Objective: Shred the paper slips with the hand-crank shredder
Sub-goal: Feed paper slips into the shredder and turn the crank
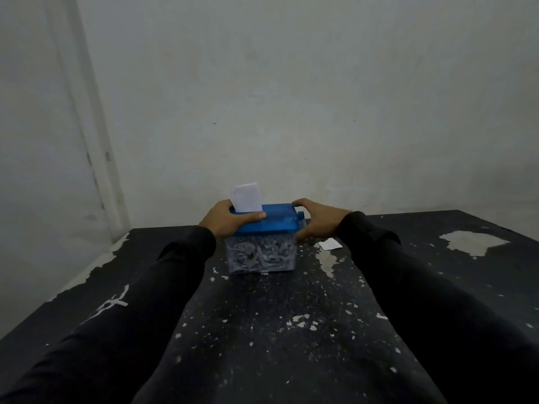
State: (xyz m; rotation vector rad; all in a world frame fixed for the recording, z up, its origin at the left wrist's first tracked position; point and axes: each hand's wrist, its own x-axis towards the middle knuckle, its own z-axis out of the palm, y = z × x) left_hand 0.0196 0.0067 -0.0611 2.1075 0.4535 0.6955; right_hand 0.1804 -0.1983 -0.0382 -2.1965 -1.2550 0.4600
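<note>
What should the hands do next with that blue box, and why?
Probably turn the crank with the right hand, which is already around it. A paper slip stands upright in the slot of the shredder, most of it uncut, and the left hand grips the blue lid to steady it. Another slip waits on the table.

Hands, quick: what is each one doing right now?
Left hand: grips the shredder's blue lid beside the upright paper slip.
Right hand: fingers curled around the crank end of the lid; the crank is mostly hidden, so the grip cannot be told.
</note>
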